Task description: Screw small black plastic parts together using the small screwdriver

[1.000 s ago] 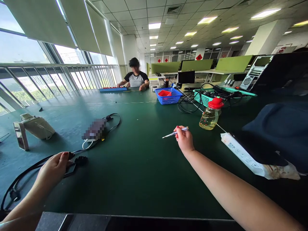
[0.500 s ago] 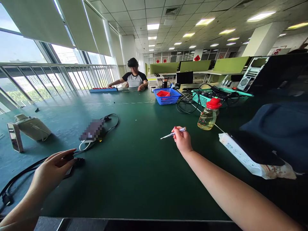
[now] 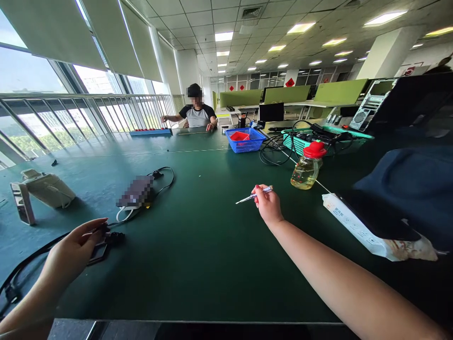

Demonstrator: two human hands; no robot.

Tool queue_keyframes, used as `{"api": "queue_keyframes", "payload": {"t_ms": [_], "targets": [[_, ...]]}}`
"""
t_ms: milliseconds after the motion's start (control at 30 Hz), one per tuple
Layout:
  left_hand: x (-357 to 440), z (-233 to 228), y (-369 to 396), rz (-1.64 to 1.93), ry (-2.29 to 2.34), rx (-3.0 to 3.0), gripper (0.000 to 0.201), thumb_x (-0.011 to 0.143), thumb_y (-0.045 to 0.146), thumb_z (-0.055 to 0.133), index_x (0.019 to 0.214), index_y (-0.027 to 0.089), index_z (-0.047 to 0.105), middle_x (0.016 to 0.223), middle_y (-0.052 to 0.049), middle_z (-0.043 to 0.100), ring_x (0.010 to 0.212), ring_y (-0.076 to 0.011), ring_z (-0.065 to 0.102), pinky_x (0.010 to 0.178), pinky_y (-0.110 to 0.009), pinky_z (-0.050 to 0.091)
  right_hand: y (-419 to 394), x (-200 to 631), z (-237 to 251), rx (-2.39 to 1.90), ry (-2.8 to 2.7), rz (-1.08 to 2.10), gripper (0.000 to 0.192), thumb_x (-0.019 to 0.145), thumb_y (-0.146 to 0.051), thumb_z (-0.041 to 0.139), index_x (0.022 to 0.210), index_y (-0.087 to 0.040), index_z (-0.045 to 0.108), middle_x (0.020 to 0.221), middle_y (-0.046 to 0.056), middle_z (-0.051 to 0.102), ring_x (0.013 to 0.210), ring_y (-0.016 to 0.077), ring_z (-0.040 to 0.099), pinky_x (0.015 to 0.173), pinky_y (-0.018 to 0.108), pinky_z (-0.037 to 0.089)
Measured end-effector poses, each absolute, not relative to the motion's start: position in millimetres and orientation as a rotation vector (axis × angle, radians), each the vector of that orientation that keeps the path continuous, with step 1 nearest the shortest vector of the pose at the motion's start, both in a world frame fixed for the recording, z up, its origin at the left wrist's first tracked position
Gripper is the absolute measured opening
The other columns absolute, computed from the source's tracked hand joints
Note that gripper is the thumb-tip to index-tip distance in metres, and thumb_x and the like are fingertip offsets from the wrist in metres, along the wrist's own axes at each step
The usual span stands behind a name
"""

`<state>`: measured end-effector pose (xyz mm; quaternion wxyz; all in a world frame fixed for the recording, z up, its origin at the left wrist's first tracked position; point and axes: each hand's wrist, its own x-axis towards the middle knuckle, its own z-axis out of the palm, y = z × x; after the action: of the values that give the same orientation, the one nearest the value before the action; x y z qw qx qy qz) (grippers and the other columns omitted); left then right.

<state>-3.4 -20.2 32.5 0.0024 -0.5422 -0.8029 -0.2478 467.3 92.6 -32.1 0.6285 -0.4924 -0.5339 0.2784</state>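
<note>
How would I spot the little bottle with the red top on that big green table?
Start from the long dark green table and look just beyond the person's right hand, which holds a thin clear-handled screwdriver. There stands a small clear glass bottle of yellowish liquid with a red cap, upright, in front of a teal mesh basket of black cables. Nothing else nearby is see-through.
</note>
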Motion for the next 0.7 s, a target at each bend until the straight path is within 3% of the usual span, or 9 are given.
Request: {"api": "queue_keyframes", "payload": {"t_ms": [100, 233, 567, 700], "targets": [[-2, 40, -21, -0.724, -2.636, -1.665, 0.058, 0.083, 0.053, 0.047, 0.131, 0.024, 0.059, 0.084, -0.003, 0.078, 0.074, -0.0218, 0.071, 0.055, -0.025, 0.047, 93, 467, -33, -1.123, -1.227, 0.632, 0.045, 0.085, -0.063, 0.051, 0.069, -0.021, 0.057, 0.05, -0.003, 0.048, 0.045, 0.0118, 0.045, 0.043, 0.024, 0.036], [4, 43, -23, -0.372, -2.527, -1.608, 0.057, 0.085, 0.06, 0.042, 0.121, 0.025, 0.069, 0.087, -0.006, 0.076, 0.075, -0.0245, 0.068, 0.06, -0.028, 0.046, 94, 467, -33, -1.123, -1.224, 0.635, 0.046, 0.084, -0.064, 0.051, 0.069, -0.021, 0.057, 0.051, -0.003, 0.048, 0.045, 0.0116, 0.045, 0.043, 0.024, 0.036], [4, 35, -18, -0.168, -2.391, -1.678, 0.052, 0.09, 0.054, 0.04, 0.116, 0.022, 0.072, 0.102, -0.01, 0.073, 0.086, -0.0246, 0.066, 0.068, -0.029, 0.047, 93, 467, -34, -1.115, -1.254, 0.629, 0.048, 0.085, -0.066, 0.048, 0.07, -0.021, 0.057, 0.052, -0.003, 0.048, 0.046, 0.0122, 0.046, 0.044, 0.024, 0.037], [1, 27, -12, -0.052, -2.336, -1.777, 0.052, 0.091, 0.052, 0.041, 0.118, 0.019, 0.07, 0.095, -0.011, 0.07, 0.082, -0.0231, 0.065, 0.068, -0.029, 0.046, 93, 467, -33, -1.113, -1.26, 0.64, 0.048, 0.085, -0.066, 0.049, 0.07, -0.021, 0.057, 0.052, -0.003, 0.047, 0.046, 0.0118, 0.045, 0.043, 0.024, 0.037]]}}
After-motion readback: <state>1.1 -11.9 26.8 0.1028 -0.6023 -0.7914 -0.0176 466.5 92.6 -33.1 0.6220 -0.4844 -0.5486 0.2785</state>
